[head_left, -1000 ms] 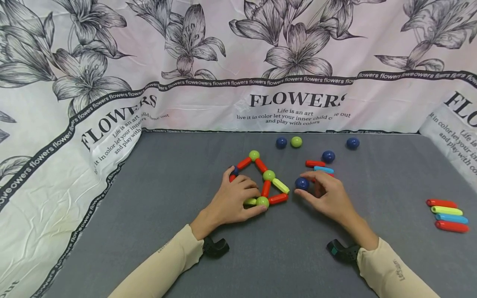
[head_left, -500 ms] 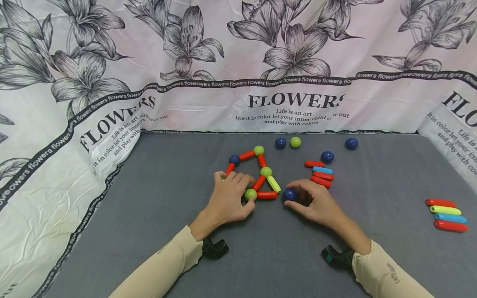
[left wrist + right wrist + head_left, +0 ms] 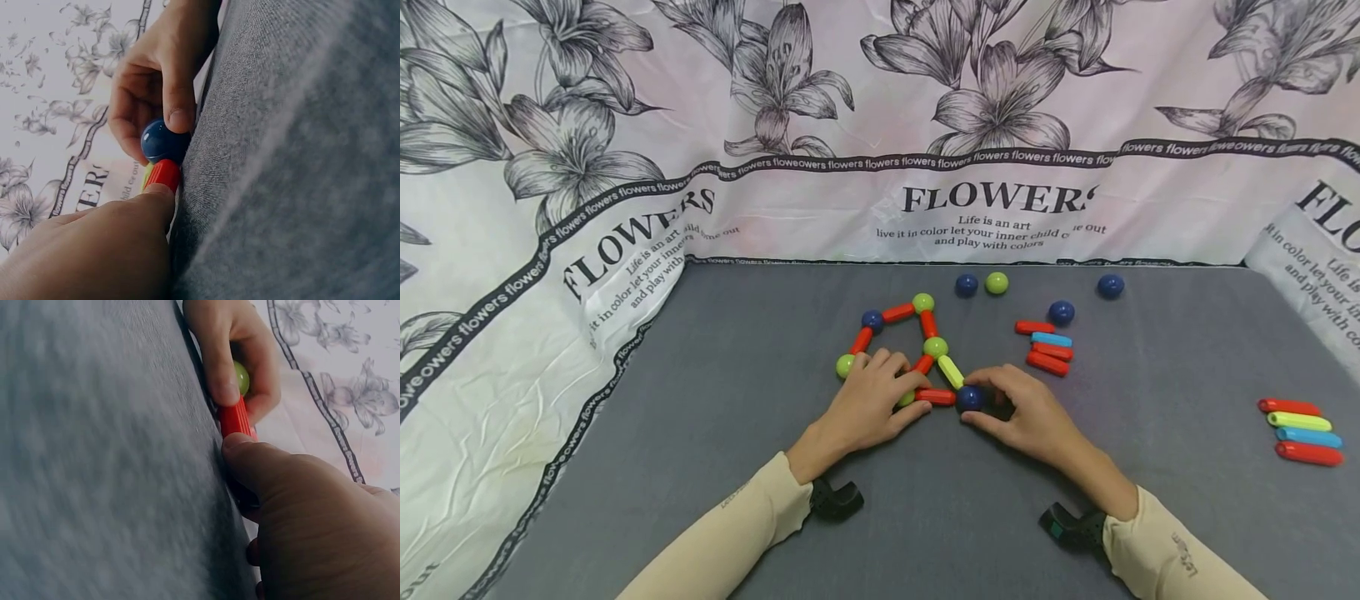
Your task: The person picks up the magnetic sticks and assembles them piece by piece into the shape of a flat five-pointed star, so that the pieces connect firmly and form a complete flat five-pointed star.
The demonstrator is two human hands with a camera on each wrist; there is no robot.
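Note:
My right hand (image 3: 1030, 417) pinches a dark blue ball (image 3: 968, 398) between thumb and fingers. The ball touches the end of a red stick (image 3: 937, 397) and lies at the lower end of a yellow-green stick (image 3: 950, 372). My left hand (image 3: 867, 400) pinches that red stick near its other end, beside a green ball (image 3: 241, 378) that the fingers partly hide. These pieces belong to a flat frame of sticks and balls, with a green ball (image 3: 936, 347), a top green ball (image 3: 923, 303), a blue ball (image 3: 872, 322) and a left green ball (image 3: 846, 366).
Loose blue balls (image 3: 1062, 313) and one green ball (image 3: 997, 283) lie toward the back of the grey table (image 3: 745, 350). A short row of sticks (image 3: 1051, 352) is right of the frame, another row (image 3: 1303, 433) farther right. Flowered cloth (image 3: 820, 212) hangs behind.
My right hand has moved left with the blue ball, bringing it against the red stick. The frame has turned and shifted slightly left. My left hand has shifted its grip onto the red stick.

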